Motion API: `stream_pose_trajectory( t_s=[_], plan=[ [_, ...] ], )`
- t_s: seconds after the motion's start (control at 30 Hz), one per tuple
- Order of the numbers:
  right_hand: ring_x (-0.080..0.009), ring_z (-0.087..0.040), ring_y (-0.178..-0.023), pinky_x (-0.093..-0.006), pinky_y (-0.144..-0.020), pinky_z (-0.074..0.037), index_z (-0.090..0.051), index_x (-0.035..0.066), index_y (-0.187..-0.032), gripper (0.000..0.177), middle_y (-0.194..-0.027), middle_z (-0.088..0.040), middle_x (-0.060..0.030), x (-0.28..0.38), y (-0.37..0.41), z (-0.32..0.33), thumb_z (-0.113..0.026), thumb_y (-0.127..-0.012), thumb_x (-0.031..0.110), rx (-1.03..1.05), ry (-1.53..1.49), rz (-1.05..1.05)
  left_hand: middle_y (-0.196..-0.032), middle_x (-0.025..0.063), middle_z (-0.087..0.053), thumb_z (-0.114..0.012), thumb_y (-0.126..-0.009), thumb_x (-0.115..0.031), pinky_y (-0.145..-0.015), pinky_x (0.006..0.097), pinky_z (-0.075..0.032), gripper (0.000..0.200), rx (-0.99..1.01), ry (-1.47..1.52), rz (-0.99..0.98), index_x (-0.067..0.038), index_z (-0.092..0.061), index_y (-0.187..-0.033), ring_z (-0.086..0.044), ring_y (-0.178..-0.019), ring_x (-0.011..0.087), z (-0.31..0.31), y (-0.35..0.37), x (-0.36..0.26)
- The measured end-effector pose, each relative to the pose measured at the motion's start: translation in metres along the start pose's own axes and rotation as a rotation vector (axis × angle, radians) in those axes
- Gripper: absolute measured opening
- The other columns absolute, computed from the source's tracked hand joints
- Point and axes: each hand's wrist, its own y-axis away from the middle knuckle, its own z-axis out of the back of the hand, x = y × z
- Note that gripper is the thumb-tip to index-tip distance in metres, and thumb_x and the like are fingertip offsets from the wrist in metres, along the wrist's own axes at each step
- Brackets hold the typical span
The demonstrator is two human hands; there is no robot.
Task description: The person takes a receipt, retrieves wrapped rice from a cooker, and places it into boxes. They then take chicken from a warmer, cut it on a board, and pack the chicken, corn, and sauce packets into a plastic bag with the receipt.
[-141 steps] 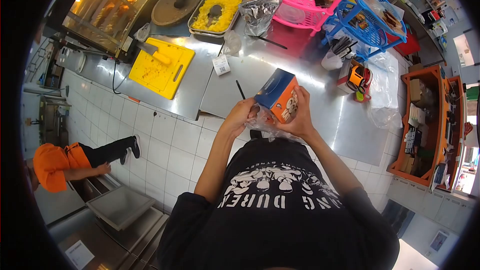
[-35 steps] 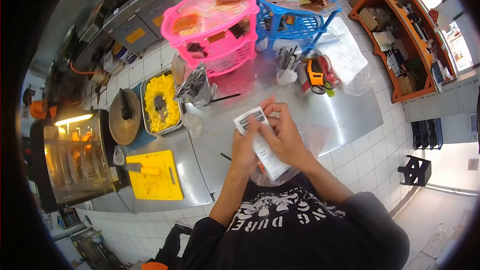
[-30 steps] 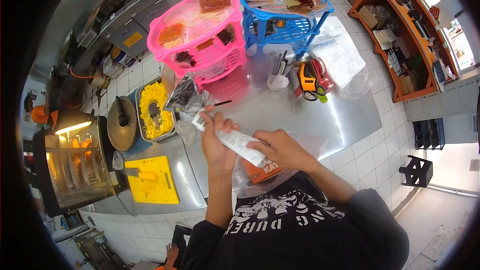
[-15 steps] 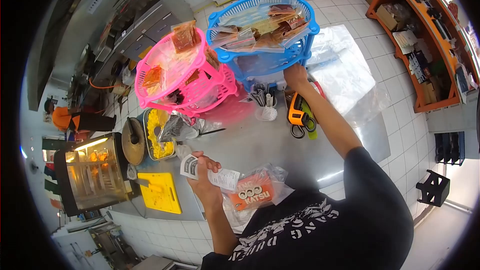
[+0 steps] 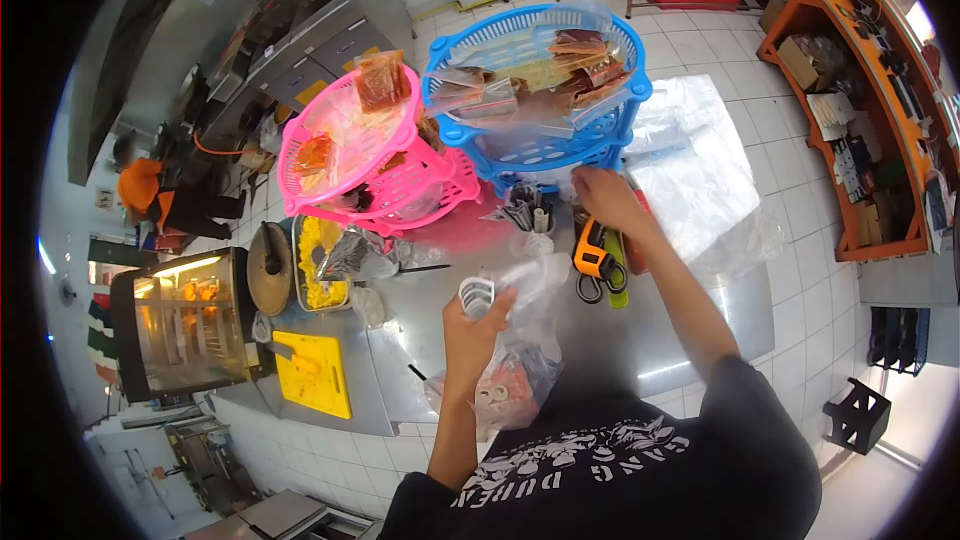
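My left hand (image 5: pixel 474 332) is closed on a curled white paper slip (image 5: pixel 476 292). A clear plastic bag (image 5: pixel 535 315) rises beside its fingers, with an orange-red printed pack (image 5: pixel 500 390) low in the bag, near my shirt. My right hand (image 5: pixel 608 200) is just in front of the blue basket (image 5: pixel 545 155), fingers drawn together; whatever they hold is hidden. Below it lies an orange and black tool (image 5: pixel 593 258) with black loops, beside a green strip (image 5: pixel 618 290). A holder of utensils (image 5: pixel 528 215) stands left of my right hand.
A pink basket (image 5: pixel 375 202) of packets stands left of the blue one. Clear plastic sheets (image 5: pixel 690 160) lie at right. At left are a tray of yellow food (image 5: pixel 318 265), a yellow cutting board (image 5: pixel 310 377), and a lit glass cabinet (image 5: pixel 190 325). Another person (image 5: pixel 165 195) stands far left.
My left hand has moved right and up with the paper, and the plastic bag now stands up beside it. My right hand has drawn back from under the blue basket.
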Motion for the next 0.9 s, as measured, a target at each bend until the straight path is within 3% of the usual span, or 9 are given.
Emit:
stream_pose_trajectory(
  t_s=[0.07, 0.13, 0.2, 0.27, 0.33, 0.53, 0.63, 0.73, 0.9],
  plan=[
    [-0.0358, -0.061, -0.111, -0.0477, -0.096, -0.049, -0.066, 0.007, -0.115, 0.028, -0.125, -0.065, -0.0153, -0.034, -0.044, -0.047, -0.053, -0.095, 0.022, 0.125, 0.297, -0.069, -0.075, -0.0007, -0.063, -0.079, -0.085, -0.022, -0.057, 0.0228, -0.048, 0.026, -0.069, -0.016, 0.011, -0.002, -0.066, -0.094, -0.057, -0.064, 0.0064, 0.013, 0.014, 0.0],
    [-0.0339, -0.062, -0.111, -0.0447, -0.094, -0.049, -0.067, 0.009, -0.11, 0.026, -0.121, -0.066, -0.0121, -0.053, -0.067, -0.073, -0.056, -0.092, 0.024, -0.103, 0.423, 0.088, -0.075, -0.0004, -0.062, -0.079, -0.085, -0.022, -0.057, 0.0226, -0.048, 0.027, -0.106, -0.008, 0.037, -0.001, -0.065, -0.094, -0.057, -0.063, 0.0064, 0.023, 0.026, 0.004],
    [-0.0324, -0.058, -0.116, -0.0434, -0.1, -0.043, -0.065, 0.014, -0.115, 0.029, -0.124, -0.064, -0.0086, -0.089, -0.091, -0.099, -0.057, -0.091, 0.029, -0.074, 0.487, 0.181, -0.075, -0.0002, -0.061, -0.079, -0.086, -0.02, -0.057, 0.0227, -0.049, 0.026, -0.151, 0.023, 0.018, 0.0, -0.064, -0.095, -0.057, -0.063, 0.0067, 0.032, 0.036, 0.009],
    [-0.0315, -0.056, -0.118, -0.0448, -0.102, -0.041, -0.065, 0.015, -0.116, 0.029, -0.125, -0.063, -0.0076, -0.123, -0.109, -0.125, -0.055, -0.092, 0.027, 0.007, 0.228, 0.129, -0.075, 0.0, -0.061, -0.078, -0.086, -0.019, -0.057, 0.0227, -0.049, 0.026, -0.198, 0.043, 0.014, 0.0, -0.063, -0.095, -0.057, -0.062, 0.0071, 0.041, 0.044, 0.014],
    [-0.0315, -0.058, -0.115, -0.0454, -0.101, -0.043, -0.065, 0.015, -0.117, 0.028, -0.122, -0.064, -0.0084, -0.151, -0.107, -0.135, -0.053, -0.093, 0.024, -0.148, 0.232, 0.363, -0.076, 0.0003, -0.061, -0.078, -0.086, -0.018, -0.058, 0.0227, -0.05, 0.025, -0.252, 0.065, 0.016, 0.0, -0.063, -0.096, -0.057, -0.062, 0.0074, 0.047, 0.049, 0.02],
    [-0.0367, -0.061, -0.11, -0.0429, -0.095, -0.048, -0.065, 0.011, -0.117, 0.028, -0.117, -0.065, -0.0165, -0.109, -0.074, -0.095, -0.059, -0.092, 0.024, -0.189, 0.45, 0.16, -0.077, 0.0003, -0.061, -0.078, -0.087, -0.018, -0.058, 0.0234, -0.05, 0.026, -0.24, 0.162, 0.043, 0.0, -0.063, -0.098, -0.057, -0.064, 0.0068, 0.045, 0.048, 0.027],
    [-0.0395, -0.064, -0.099, -0.0459, -0.087, -0.05, -0.069, 0.005, -0.11, 0.025, -0.107, -0.07, -0.0178, -0.063, -0.048, -0.065, -0.067, -0.088, 0.018, -0.342, -0.059, 0.071, -0.077, 0.0003, -0.061, -0.078, -0.087, -0.02, -0.058, 0.0235, -0.05, 0.027, -0.192, 0.131, 0.031, 0.0, -0.064, -0.099, -0.057, -0.064, 0.0068, 0.041, 0.047, 0.013],
    [-0.0414, -0.063, -0.095, -0.0431, -0.083, -0.052, -0.071, 0.001, -0.105, 0.024, -0.104, -0.07, -0.0194, -0.039, -0.03, -0.037, -0.069, -0.089, 0.02, -0.246, -0.143, -0.012, -0.078, 0.0005, -0.062, -0.078, -0.087, -0.021, -0.059, 0.0232, -0.05, 0.028, -0.171, 0.135, -0.017, 0.0, -0.064, -0.098, -0.057, -0.063, 0.0071, 0.043, 0.046, 0.012],
    [-0.0333, -0.067, -0.088, -0.0403, -0.078, -0.052, -0.072, -0.001, -0.101, 0.025, -0.098, -0.072, -0.0156, -0.025, -0.004, -0.02, -0.069, -0.091, 0.021, -0.48, -0.28, 0.045, -0.079, 0.0005, -0.063, -0.077, -0.088, -0.022, -0.059, 0.0231, -0.05, 0.027, -0.178, 0.152, -0.044, 0.0, -0.065, -0.099, -0.057, -0.064, 0.0072, 0.051, 0.05, 0.01]
  ],
)
